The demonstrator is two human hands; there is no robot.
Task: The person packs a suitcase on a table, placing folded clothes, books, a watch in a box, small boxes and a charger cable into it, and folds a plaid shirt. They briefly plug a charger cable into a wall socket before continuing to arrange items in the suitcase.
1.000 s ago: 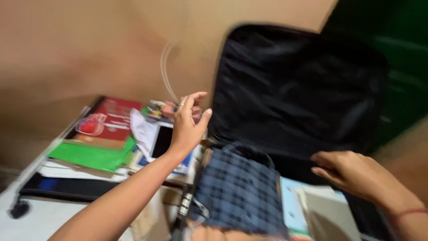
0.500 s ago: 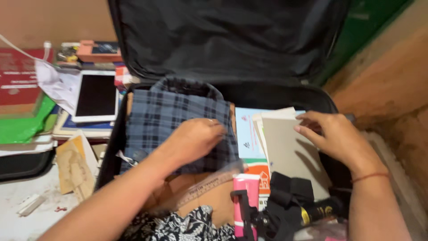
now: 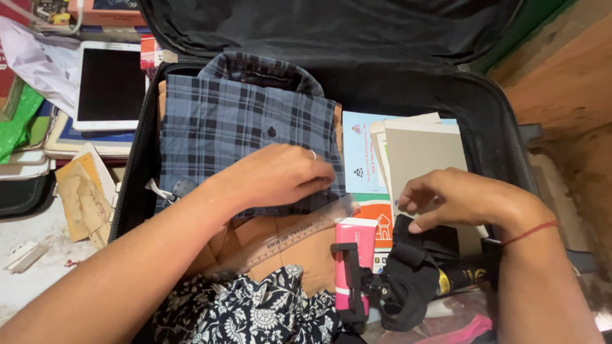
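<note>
Left hand (image 3: pixel 280 175) pressed flat, fingers together, on folded plaid shirt (image 3: pixel 236 127), clear ruler (image 3: pixel 287 236) slanting just below; right hand (image 3: pixel 459 200) loosely curled, empty, over black strap (image 3: pixel 408 274).

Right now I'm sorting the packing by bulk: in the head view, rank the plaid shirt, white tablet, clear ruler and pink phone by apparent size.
1. plaid shirt
2. white tablet
3. clear ruler, long but narrow
4. pink phone, partly clamped, so unsure against the ruler
</note>
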